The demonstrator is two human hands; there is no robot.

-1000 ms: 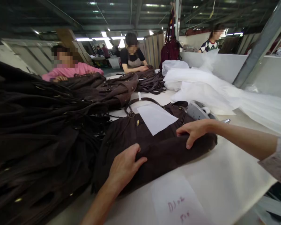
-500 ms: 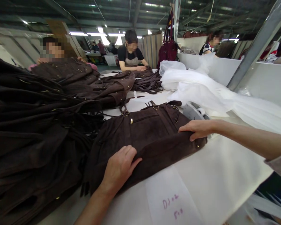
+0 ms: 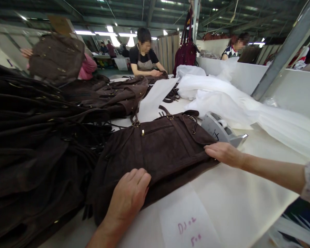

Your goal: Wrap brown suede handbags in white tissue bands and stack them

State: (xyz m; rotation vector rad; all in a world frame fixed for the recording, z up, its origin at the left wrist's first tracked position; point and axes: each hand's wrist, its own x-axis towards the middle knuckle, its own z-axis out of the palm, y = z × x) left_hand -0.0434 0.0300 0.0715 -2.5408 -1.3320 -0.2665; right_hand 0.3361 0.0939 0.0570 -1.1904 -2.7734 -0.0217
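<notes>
A dark brown handbag (image 3: 160,148) lies on its side on the white table, its zip pocket, straps and brass-coloured rings facing up. My left hand (image 3: 133,187) is closed on the bag's near lower edge, fingers curled over the top and the thumb hidden. At the bag's right end my right hand (image 3: 223,153) pinches the lower corner. Just beyond that hand stands a grey tape dispenser (image 3: 217,127), partly behind the bag.
Dark brown bags (image 3: 41,144) are heaped at the left. White foam sheeting (image 3: 229,96) lies at the back right near a metal post (image 3: 279,51). A marked paper (image 3: 188,220) lies in front. Across the table, a co-worker (image 3: 144,55) handles brown material; another lifts a brown bag (image 3: 58,57).
My right hand has shifted right and down along the bag's edge, and the near side now lies flatter. A white sheet has appeared behind the bag. The co-worker at left has raised a bag.
</notes>
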